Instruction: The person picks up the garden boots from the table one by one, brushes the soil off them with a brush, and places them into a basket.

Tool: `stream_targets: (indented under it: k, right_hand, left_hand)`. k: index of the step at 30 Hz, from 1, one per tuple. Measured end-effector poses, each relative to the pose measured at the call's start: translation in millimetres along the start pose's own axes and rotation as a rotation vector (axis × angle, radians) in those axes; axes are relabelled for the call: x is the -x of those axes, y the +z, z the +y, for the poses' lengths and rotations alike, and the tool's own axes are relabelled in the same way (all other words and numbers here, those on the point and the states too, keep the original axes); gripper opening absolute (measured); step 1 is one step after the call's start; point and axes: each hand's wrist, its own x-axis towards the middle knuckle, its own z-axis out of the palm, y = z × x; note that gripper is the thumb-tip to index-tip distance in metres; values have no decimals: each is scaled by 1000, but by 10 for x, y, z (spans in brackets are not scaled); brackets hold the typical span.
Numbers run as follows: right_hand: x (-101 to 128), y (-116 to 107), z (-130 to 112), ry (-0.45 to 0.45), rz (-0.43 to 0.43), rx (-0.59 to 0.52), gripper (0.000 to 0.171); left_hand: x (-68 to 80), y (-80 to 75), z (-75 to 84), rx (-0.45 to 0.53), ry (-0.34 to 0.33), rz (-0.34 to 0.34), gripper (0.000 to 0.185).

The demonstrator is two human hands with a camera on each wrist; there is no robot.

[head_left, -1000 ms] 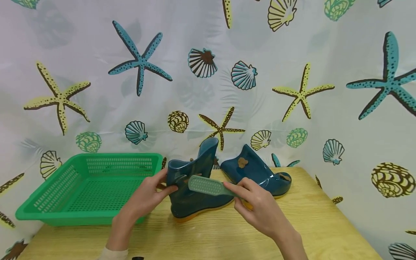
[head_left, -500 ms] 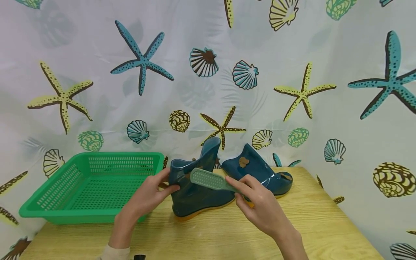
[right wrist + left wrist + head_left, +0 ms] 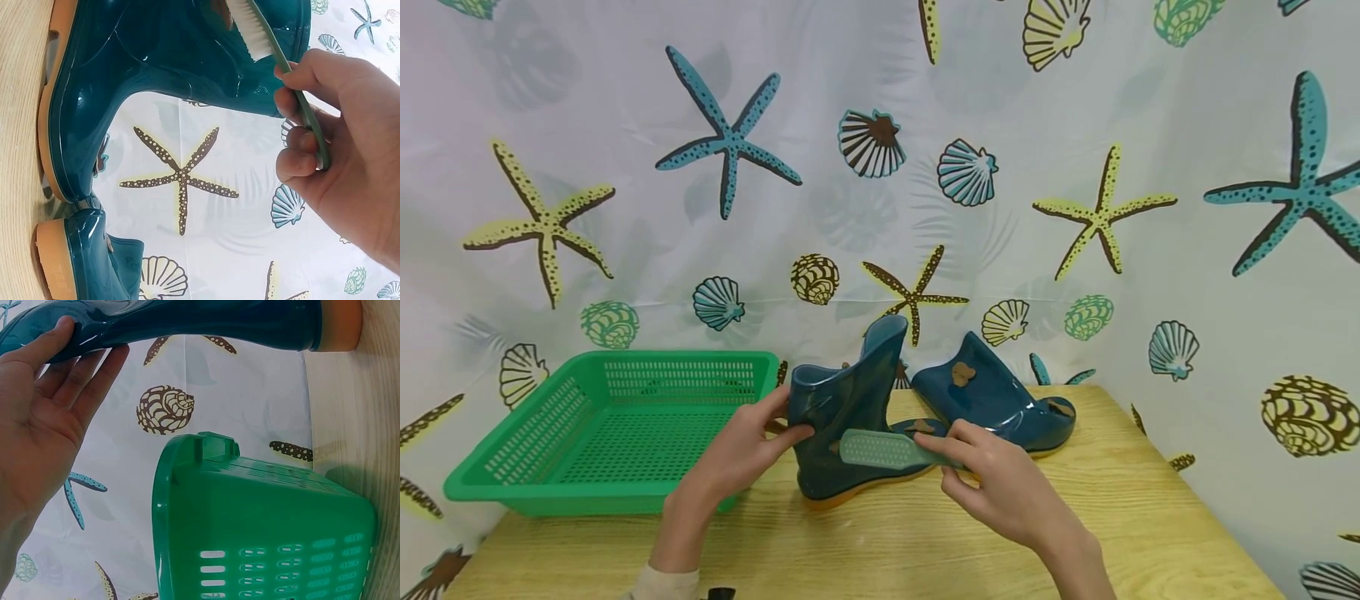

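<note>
A dark blue rubber boot [image 3: 850, 408] with an orange sole stands on the table. My left hand [image 3: 741, 450] grips the back of its shaft near the top, thumb on the near side and fingers behind, as the left wrist view also shows. In my right hand [image 3: 1007, 483] is a green scrub brush [image 3: 876, 448], pinched by its handle. Its white bristles [image 3: 251, 28] face the boot's side, beside a brown dirt patch [image 3: 220, 11]. Another brown patch [image 3: 921, 427] marks the boot's toe.
A second blue boot [image 3: 1000, 400] rests behind on the right, with brown patches [image 3: 962, 374] on its shaft and toe. To the left stands a green plastic basket [image 3: 475, 482]. A curtain [image 3: 880, 217] printed with starfish and shells hangs behind the wooden table [image 3: 880, 550].
The brush has risen slightly, then moved down the boot's side with my right hand, uncovering the toe's brown patch. My left hand keeps its grip on the shaft.
</note>
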Motion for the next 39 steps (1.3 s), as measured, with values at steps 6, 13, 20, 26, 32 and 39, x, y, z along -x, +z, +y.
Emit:
stream_targets:
  k: [6, 13, 20, 26, 32, 39]
  right_hand:
    - [2, -34, 12, -21, 65, -8, 49]
    - [16, -76, 55, -19, 166, 12, 47]
    - [28, -154, 105, 58, 221, 63, 45]
    - [55, -194, 137, 154, 231, 80, 44]
    - [72, -205, 134, 304, 164, 78, 40]
    - [67, -215, 134, 373, 119, 83, 39]
  left_hand:
    - [-2, -1, 10, 5, -20, 0, 50]
    - [-10, 3, 19, 3, -10, 7, 52]
    - [-17, 5, 20, -30, 36, 31, 40]
    - [-22, 38, 21, -61, 49, 81, 33]
    - [-17, 83, 8, -61, 41, 156, 32]
    - [-16, 81, -7, -83, 74, 222, 33]
